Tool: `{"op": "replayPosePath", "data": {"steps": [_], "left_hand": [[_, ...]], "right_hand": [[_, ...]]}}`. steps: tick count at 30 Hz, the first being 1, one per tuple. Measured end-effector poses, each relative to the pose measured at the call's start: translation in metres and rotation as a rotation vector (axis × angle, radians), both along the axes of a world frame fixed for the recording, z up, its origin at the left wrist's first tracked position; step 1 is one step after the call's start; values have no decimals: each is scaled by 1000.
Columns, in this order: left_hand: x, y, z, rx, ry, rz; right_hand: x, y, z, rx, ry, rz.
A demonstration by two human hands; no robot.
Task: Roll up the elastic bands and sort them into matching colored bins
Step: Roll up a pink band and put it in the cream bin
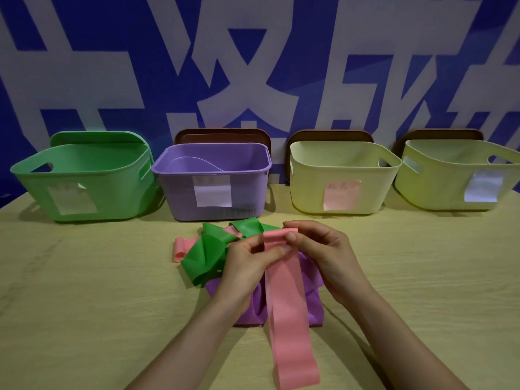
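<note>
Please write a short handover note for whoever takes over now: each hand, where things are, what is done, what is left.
Left hand and right hand both pinch the far end of the pink band; no roll formed yet.
Green band and purple band lie unrolled in a pile on the table.
Green bin, purple bin and the pink-labelled bin stand behind. No rolled band seen in them.
Left: roll and sort all three.

the purple band lies largely covered, the rightmost bin is cut off, its label seemingly unreadable.
</note>
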State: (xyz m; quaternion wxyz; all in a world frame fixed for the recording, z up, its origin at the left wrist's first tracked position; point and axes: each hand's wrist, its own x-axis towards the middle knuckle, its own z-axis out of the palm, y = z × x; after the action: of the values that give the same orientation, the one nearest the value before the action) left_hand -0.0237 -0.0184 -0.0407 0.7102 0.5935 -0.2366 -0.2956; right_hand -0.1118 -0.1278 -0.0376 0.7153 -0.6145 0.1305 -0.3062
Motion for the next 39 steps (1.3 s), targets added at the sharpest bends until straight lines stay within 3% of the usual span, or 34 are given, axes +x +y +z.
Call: {"op": "replayPosePath", "data": {"steps": [11, 16, 25, 39], "left_hand": [[0, -2, 0, -32, 134, -99], [1, -1, 1, -53, 50, -50], [3, -1, 0, -41, 126, 4], [11, 0, 3, -71, 180, -144]], "right_hand": [[1, -2, -1, 119, -14, 6], [1, -2, 1, 81, -31, -10], [1, -2, -2, 104, -19, 47], [-5, -14, 4, -323, 23, -45]]}}
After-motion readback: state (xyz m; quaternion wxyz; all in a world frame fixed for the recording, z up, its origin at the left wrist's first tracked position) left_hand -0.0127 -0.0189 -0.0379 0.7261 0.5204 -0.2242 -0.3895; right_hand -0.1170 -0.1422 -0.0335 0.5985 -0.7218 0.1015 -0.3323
